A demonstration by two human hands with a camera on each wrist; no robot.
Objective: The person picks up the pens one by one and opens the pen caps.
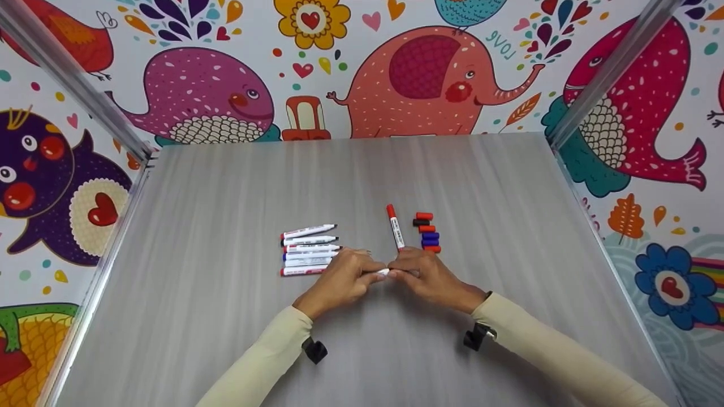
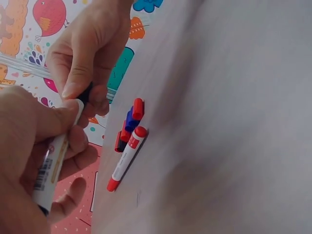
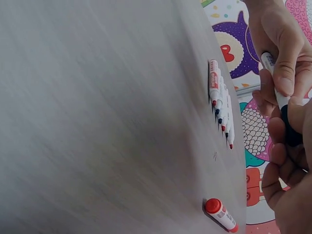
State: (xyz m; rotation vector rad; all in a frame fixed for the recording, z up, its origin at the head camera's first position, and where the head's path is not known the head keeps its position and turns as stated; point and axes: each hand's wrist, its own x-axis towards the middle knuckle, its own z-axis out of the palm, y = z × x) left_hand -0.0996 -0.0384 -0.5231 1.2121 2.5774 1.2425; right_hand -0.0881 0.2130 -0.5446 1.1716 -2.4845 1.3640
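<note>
My left hand (image 1: 345,278) and right hand (image 1: 432,278) meet just above the front middle of the table. In the left wrist view, the left hand grips the white body of a whiteboard marker (image 2: 50,168), its barcode showing. Fingers of the right hand pinch the marker's black cap (image 2: 85,93) at the end of that body. The right wrist view shows the same dark cap (image 3: 291,129) against the white barrel, partly covered by fingers. Whether the cap is fully seated cannot be seen.
Left of the hands lies a row of several uncapped whiteboard markers (image 1: 308,240), tips pointing right. A red-capped marker (image 1: 395,226) lies beyond the right hand. Several loose red, black and blue caps (image 1: 430,237) are lined up to its right. Printed walls (image 1: 317,68) border the grey table (image 1: 226,339).
</note>
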